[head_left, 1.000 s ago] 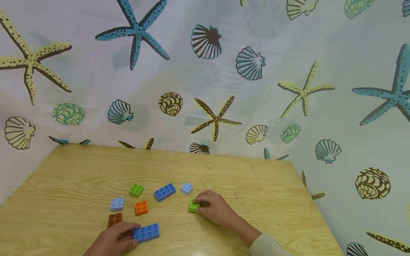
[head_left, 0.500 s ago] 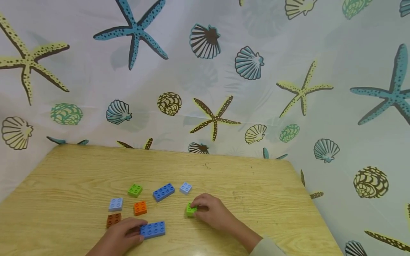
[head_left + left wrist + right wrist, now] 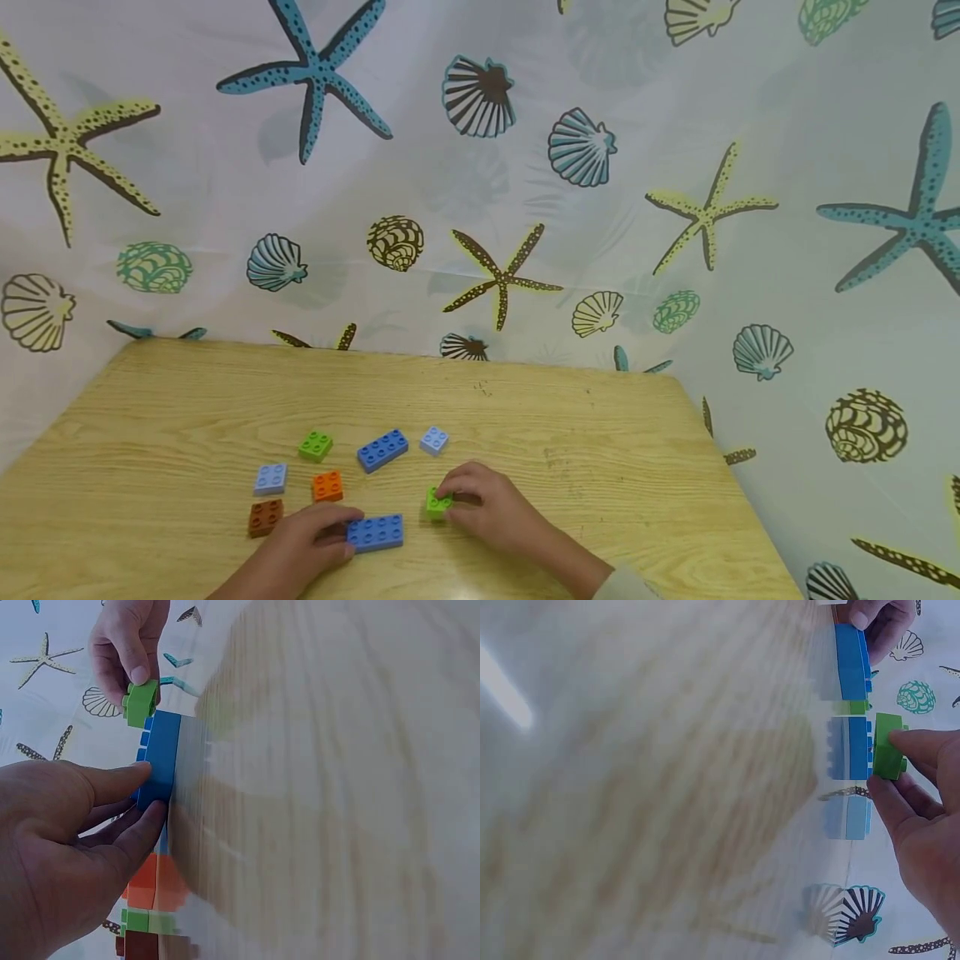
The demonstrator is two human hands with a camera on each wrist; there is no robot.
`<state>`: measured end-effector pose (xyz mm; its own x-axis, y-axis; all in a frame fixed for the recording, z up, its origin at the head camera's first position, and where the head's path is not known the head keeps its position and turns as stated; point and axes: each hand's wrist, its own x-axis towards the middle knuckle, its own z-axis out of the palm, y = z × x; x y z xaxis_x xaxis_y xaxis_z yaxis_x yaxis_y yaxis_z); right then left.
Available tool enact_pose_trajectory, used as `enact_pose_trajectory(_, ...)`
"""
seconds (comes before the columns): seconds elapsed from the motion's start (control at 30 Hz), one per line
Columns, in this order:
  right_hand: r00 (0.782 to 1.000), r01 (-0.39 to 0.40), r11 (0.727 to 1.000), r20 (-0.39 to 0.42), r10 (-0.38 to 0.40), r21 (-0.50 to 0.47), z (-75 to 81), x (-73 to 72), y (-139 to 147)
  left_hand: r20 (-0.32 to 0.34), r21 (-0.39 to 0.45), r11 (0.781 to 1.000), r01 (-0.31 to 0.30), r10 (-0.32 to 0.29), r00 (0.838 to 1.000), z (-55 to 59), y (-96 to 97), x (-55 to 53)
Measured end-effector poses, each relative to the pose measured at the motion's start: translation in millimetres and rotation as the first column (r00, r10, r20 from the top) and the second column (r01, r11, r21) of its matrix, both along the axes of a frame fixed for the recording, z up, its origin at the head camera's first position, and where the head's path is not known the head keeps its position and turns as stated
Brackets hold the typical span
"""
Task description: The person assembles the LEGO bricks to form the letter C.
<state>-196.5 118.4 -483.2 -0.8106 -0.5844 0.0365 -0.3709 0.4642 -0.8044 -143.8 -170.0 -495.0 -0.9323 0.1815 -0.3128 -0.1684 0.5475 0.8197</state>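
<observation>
Plainly, left hand (image 3: 300,540) clasping oblong blue brick (image 3: 377,533), right hand (image 3: 491,507) pinching studded green brick (image 3: 435,506)

In the head view, the left hand (image 3: 303,542) has moved the long blue brick (image 3: 375,533) between two and three o'clock, uncovering more of the brown brick (image 3: 266,517); the right hand (image 3: 487,504) has brought its small green brick (image 3: 435,504) toward seven o'clock, narrowing their gap

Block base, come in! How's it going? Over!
Left hand grips long blue block. Right hand pinches green block, raised off table. Nothing between those blocks.
</observation>
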Motion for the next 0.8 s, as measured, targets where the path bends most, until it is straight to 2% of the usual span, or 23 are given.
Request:
enact_pose_trajectory(0.2, 0.999, -0.015, 1.0, -0.032, 0.015, 0.002, -1.6, 4.1, 0, -0.059, 0.006, 0.998, 0.055, -0.055, 0.997, 0.6, 5.0, -1.8)
enact_pose_trajectory(0.43, 0.997, -0.047, 0.999, -0.062, 0.047, -0.009, -0.8, 9.5, 0, -0.088, 0.033, 0.993, 0.109, -0.106, 0.99, 0.6, 11.2, -4.3)
enact_pose_trajectory(0.67, 0.997, -0.066, 0.998, -0.05, 0.067, 0.016, 2.4, 13.1, 1, -0.113, 0.049, 0.991, 0.121, -0.115, 0.987, 0.9, 18.8, -6.6)
enact_pose_trajectory(0.8, 0.995, -0.072, 0.996, -0.071, 0.075, 0.045, 2.5, 13.6, 0, -0.124, 0.042, 0.991, 0.129, -0.123, 0.985, 0.9, 21.5, -7.5)
